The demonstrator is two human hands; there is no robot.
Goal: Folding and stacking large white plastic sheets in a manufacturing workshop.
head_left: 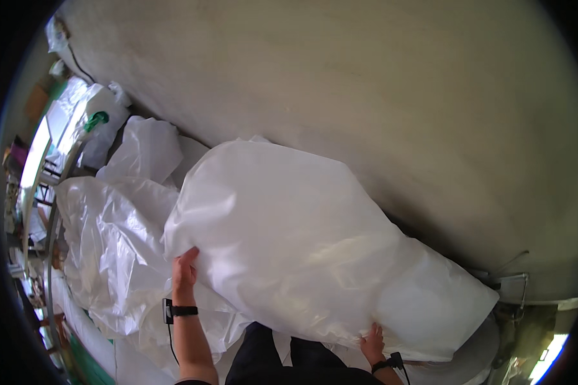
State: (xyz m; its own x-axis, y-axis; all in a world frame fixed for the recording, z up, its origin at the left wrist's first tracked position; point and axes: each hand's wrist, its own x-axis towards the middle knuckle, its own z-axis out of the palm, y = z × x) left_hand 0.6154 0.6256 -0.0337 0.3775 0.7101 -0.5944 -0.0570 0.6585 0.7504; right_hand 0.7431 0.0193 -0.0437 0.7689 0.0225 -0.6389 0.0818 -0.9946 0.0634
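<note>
Head view, looking down. A big white translucent plastic bag, stuffed full and pillow-shaped (302, 244), fills the centre of frame, lying on a slant from upper-centre to lower right. Its upper edge runs close along a wide pale beige curved wall (366, 83) that takes the whole top and right of frame; only a thin dark gap between them, so little room on that side.

Left hand (185, 269), centre-left, is laid on the bag's left end, fingers (187, 256) curled over the edge and gripping the film. Black wristband w/ a thin cord just below it. Right hand (371, 343), lower right, is at the bag's bottom edge nr the lower-right corner; fingers tucked into/under the film, how tight can't tell. Black band on that wrist too.

Left of the bag: a heap of crumpled clear-white plastic sheeting (109, 250), touching it, spreading to lower left. Above that, more white bags piled (148, 147), one at upper left w/ a small green plastic piece (96, 120) on it. Far left rim: metal rails (48, 192) and clutter, too small to tell. Lower right corner: grey metal bracket (514, 285) by the wall base. The person's dark trousers (270, 359) show at bottom centre, btwn the forearms. No labels readable.
</note>
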